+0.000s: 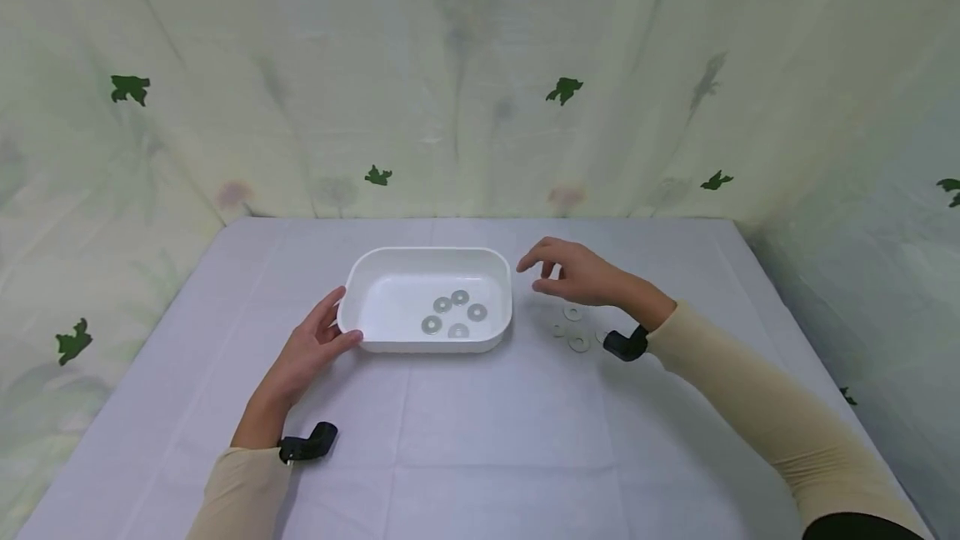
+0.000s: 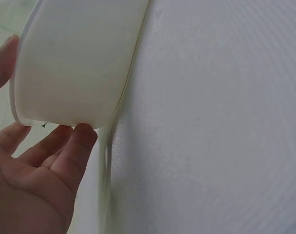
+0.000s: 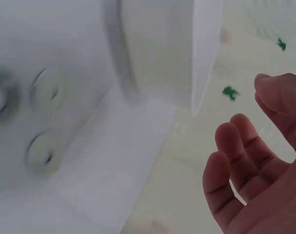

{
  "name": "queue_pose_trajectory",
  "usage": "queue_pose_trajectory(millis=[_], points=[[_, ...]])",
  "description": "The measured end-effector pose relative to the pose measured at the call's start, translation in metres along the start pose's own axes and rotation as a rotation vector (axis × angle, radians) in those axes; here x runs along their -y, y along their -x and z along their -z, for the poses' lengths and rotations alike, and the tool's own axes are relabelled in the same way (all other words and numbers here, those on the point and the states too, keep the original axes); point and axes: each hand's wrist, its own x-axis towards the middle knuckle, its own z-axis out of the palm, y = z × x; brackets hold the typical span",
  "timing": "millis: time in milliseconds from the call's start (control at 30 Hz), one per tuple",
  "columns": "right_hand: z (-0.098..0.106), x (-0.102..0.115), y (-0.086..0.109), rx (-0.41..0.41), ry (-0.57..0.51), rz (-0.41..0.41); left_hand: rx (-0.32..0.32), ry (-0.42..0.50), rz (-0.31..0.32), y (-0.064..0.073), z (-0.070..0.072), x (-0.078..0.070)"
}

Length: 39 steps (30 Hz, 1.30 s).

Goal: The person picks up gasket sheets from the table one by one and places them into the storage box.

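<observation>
A white oblong tray (image 1: 424, 346) stands on the table with several flat metal washers (image 1: 458, 330) lying in it. My left hand (image 1: 313, 348) holds the tray's near left corner, thumb at the rim and fingertips against the outer wall; the left wrist view shows the fingers (image 2: 80, 146) touching that wall. Just right of the tray, my right hand (image 1: 577, 273) hovers with loosely bent fingers and nothing in them. Below it on the cloth lie several more washers (image 1: 572, 312), also seen as blurred washers (image 3: 43, 151) in the right wrist view.
A white cloth (image 1: 480, 440) with fold lines covers the table. Behind it hangs a pale curtain (image 1: 420, 90) with green leaf shapes. Dark wrist cameras (image 1: 626, 344) sit at both wrists, the right one overlapping a washer in the head view.
</observation>
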Motion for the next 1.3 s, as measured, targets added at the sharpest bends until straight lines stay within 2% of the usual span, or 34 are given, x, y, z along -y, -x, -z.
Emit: queue_pose_trajectory(millis=[267,500,733,1167,1300], points=[[0.006,-0.043,0.035,0.087,0.043,-0.115,-0.006,-0.024,0.004,0.000,-0.001,0.000],[-0.010,-0.066,0.039,0.173,0.039,-0.209,-0.006,-0.016,0.005,0.000,0.001,0.001],[-0.030,-0.073,0.036,0.167,0.105,-0.236,0.004,0.002,-0.002,0.002,0.000,0.003],[-0.032,-0.069,0.026,0.185,0.123,-0.280,-0.024,-0.024,-0.024,0.004,0.000,0.004],[-0.033,-0.070,0.028,0.173,0.106,-0.255,-0.031,-0.018,-0.027,0.004,0.000,0.004]])
